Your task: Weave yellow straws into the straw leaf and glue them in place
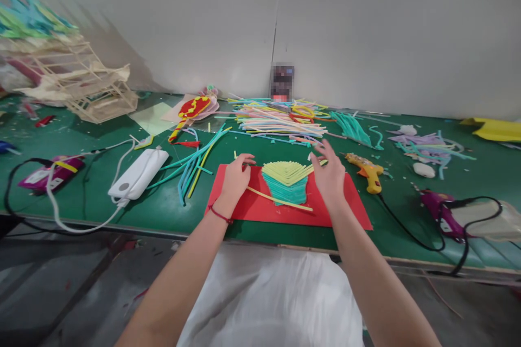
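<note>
A red card [248,211] lies in front of me. On it is a shape built from pipe cleaners: a teal lower part [285,192] under pale yellow V-shaped rows [285,171]. My left hand [238,176] is at the card's left side with its fingers curled. A loose yellow pipe cleaner [280,199] runs from under that hand across the card; a short yellow end also shows above the fingers. My right hand [330,176] hovers by the shape's upper right, thumb and fingers apart, close to the tips of the yellow rows.
To the right lie a yellow glue gun [368,172] with a black cord and a purple device [442,214]. Many pipe cleaners [280,119] are heaped behind the card; teal ones [195,160] lie left. A white power strip [138,174] and a stick frame [97,87] stand further left.
</note>
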Tool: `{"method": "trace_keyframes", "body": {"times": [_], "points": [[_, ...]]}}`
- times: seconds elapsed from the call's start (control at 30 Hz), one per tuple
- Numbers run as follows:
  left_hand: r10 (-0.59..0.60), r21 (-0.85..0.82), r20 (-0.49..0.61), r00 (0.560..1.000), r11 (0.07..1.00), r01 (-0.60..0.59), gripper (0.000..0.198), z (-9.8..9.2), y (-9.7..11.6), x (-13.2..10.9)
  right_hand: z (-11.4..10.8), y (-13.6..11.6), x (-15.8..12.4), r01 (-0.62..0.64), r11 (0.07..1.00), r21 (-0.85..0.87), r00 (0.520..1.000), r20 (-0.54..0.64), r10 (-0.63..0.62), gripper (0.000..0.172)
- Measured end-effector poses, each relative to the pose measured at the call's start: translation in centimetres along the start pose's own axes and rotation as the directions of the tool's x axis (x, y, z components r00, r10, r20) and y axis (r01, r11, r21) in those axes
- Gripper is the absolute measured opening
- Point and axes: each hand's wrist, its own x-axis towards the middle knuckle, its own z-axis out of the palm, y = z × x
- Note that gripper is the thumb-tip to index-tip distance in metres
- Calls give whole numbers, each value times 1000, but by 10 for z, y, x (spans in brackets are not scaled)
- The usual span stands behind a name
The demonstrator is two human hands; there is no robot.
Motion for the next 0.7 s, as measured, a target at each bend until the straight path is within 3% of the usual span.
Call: {"method": "trace_keyframes", "body": {"times": [0.07,0.13,0.27,0.33,0.37,0.5,0.6,0.7], "points": [[-10,5,-74,997,1000,11,36,-1,-4,1,-9,4,2,-42,999,5,998,-50,42,55],[-24,4,-156,987,1000,25,36,-1,-8,3,-18,3,-1,-40,998,37,999,-11,41,46],[-44,-34,-238,970,999,37,37,0,-16,6,-33,-19,-24,29,995,98,983,177,-46,27],[-47,-53,-238,970,998,35,37,1,-17,6,-33,-38,-40,130,978,163,920,347,-180,20],[-47,-60,-234,971,998,34,37,1,-17,6,-29,-47,-48,195,964,183,883,396,-254,18],[-44,-68,-224,974,997,29,36,2,-17,6,-3,-72,-76,442,891,99,817,367,-446,16],[-40,-60,-219,975,998,28,35,2,-17,6,17,-77,-85,531,847,-11,775,412,-480,16],[-33,-44,-208,978,999,24,34,1,-16,5,31,-77,-85,561,824,-84,769,422,-480,5]]}}
